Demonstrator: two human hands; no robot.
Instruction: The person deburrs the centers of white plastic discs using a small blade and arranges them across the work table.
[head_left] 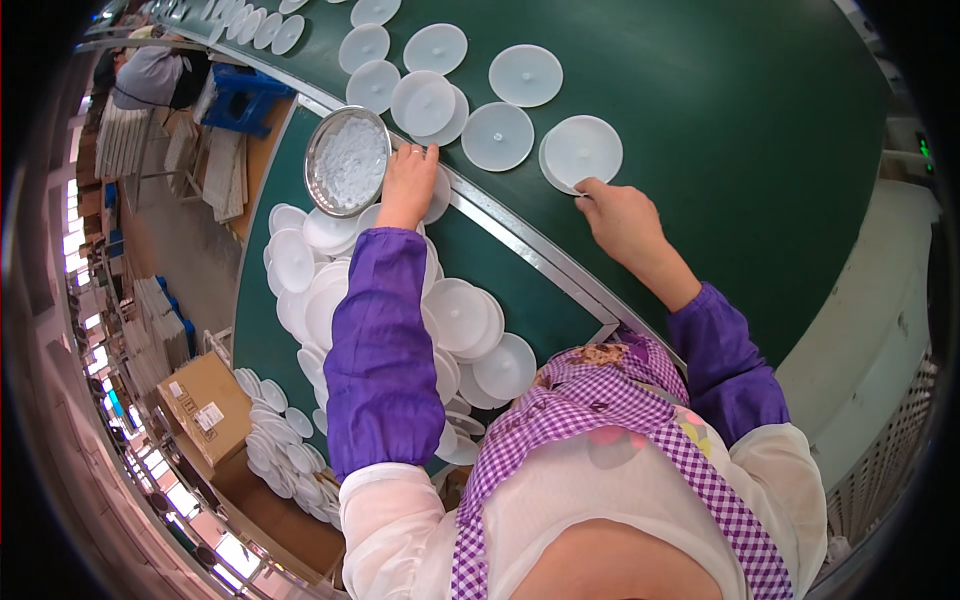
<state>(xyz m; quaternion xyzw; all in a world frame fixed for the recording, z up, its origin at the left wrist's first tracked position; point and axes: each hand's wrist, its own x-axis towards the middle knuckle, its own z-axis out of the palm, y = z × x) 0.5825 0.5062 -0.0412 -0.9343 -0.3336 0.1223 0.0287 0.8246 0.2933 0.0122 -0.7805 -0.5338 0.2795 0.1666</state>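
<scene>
Right hand [618, 215] pinches a white disc [583, 150]; left hand [408, 180], fingers curled, touches the metal bowl [346, 160].

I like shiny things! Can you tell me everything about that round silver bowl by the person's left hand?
The silver bowl is a round, shallow metal dish with a shiny rim. It sits flat on the green table, filled with small white bits piled like powder or tiny pieces. The left hand rests right beside its rim; I cannot tell if they touch. White round discs lie just below it.
</scene>
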